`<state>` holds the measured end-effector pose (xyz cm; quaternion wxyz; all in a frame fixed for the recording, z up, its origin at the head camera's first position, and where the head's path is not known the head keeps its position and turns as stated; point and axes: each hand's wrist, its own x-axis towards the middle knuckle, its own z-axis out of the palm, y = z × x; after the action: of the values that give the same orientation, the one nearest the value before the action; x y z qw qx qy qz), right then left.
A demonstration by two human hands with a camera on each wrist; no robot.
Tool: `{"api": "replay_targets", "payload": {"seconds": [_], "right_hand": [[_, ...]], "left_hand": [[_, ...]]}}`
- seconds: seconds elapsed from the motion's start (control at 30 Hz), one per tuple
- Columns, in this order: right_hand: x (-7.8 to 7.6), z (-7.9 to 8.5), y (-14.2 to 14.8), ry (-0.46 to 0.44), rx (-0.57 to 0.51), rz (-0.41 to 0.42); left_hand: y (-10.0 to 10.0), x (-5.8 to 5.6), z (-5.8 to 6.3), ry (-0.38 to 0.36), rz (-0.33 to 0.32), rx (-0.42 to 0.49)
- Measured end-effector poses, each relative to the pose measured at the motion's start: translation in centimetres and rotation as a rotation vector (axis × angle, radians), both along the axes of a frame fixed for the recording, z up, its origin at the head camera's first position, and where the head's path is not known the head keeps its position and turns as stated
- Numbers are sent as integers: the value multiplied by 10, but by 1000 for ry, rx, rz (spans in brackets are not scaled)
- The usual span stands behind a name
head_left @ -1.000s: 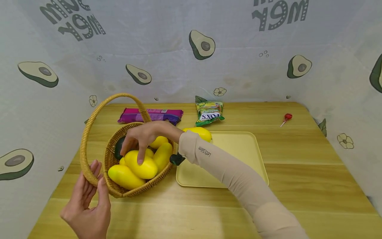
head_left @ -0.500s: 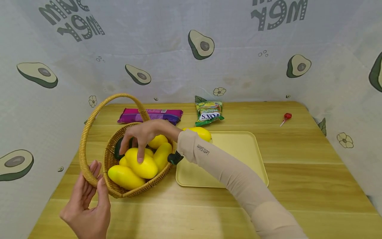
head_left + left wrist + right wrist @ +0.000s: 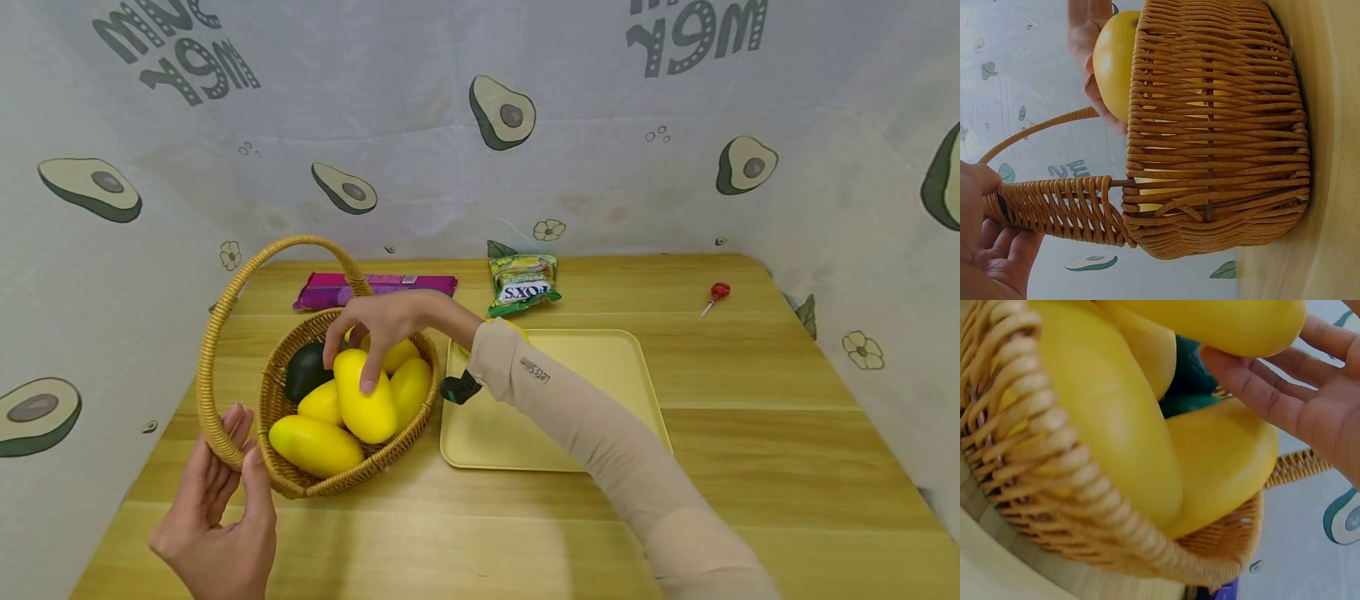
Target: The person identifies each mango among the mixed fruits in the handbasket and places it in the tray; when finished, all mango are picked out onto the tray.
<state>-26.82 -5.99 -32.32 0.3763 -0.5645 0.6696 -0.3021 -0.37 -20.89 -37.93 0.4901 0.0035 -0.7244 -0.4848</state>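
Observation:
My left hand [image 3: 217, 517] holds the lower left of the handle [image 3: 208, 367] of a round wicker basket [image 3: 375, 468], thumb on one side and fingers on the other. Reaching in from above, my right hand [image 3: 382, 321] grips a yellow mango [image 3: 366, 404], thumb on its near side. That mango stands tilted above the others and rises past the rim in the left wrist view. Several mangoes stay in the basket, one of them [image 3: 315, 446] at the front. A dark green avocado [image 3: 306, 373] lies at the basket's left. In the right wrist view, fingers [image 3: 1266, 394] support the held mango [image 3: 1229, 325] from below.
Right of the basket lies a pale yellow tray [image 3: 517, 442]; the right sleeve crosses over it and mostly hides another mango [image 3: 517, 326]. Behind are a purple packet [image 3: 322, 292] and a green Fox's bag [image 3: 523, 282]. A red lollipop [image 3: 720, 292] lies far right.
The right hand has drawn its mango slightly right and turned it more upright, uncovering the avocado and a mango beneath. The left hand keeps its hold on the handle.

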Motion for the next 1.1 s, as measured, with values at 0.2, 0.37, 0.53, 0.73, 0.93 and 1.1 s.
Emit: {"api": "replay_targets", "payload": {"seconds": [0.2,0.37,0.53,0.73,0.93,1.1], "right_hand": [[-4,-2,20,-23,-82,-35],[-2,-4,45,30,-104,-106],[6,-4,74,84,-150,-205],[17,-8,103,91,-225,-352],[30,-23,133,159,-315,-461],[45,-34,156,205,-340,-592]], "left_hand": [[-2,-1,-2,1,0,4],[-1,-1,-2,-2,-2,6],[1,0,-1,-18,11,4],[3,1,0,-24,21,19],[3,2,-1,-34,23,16],[3,1,0,-31,18,16]]}}
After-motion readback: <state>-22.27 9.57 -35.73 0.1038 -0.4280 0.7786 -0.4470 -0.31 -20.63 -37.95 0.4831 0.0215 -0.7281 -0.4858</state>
